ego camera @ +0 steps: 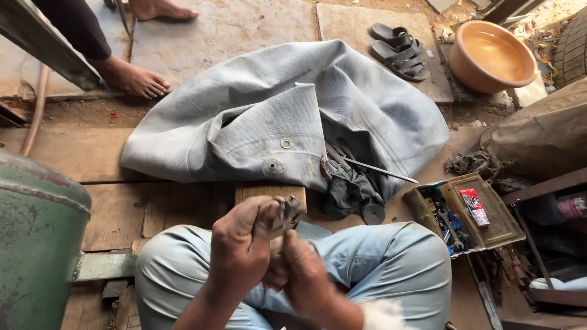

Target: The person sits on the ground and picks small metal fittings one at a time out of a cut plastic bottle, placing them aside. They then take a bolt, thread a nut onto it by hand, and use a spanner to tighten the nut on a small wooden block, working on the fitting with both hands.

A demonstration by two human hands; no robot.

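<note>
Head view, looking down on crossed legs in pale blue trousers [391, 256]. Left hand [241, 244] closed around a small metal part [287, 212], held up just above the knees. Right hand [302, 275] just below and beside the left one, curled and a little blurred; cannot tell for sure whether gripping the same part or only touching the left hand. Directly behind the part, a wooden block [260, 192] on the plank floor [79, 153].

Further ahead, a big grey canvas sheet [269, 116], crumpled, with two round metal eyelets near its edge. Under its right fold, dark tools and a thin metal rod [382, 171] sticking out to the right. Near that, an open olive toolbox [471, 214] with small items and a red packet inside. At the left edge, a green metal drum [36, 232].

At the top, a pair of dark sandals [400, 52] on a stone slab, beside an orange basin [492, 55]. Top left, the bare foot [131, 79] of another person, well apart from the hands.
</note>
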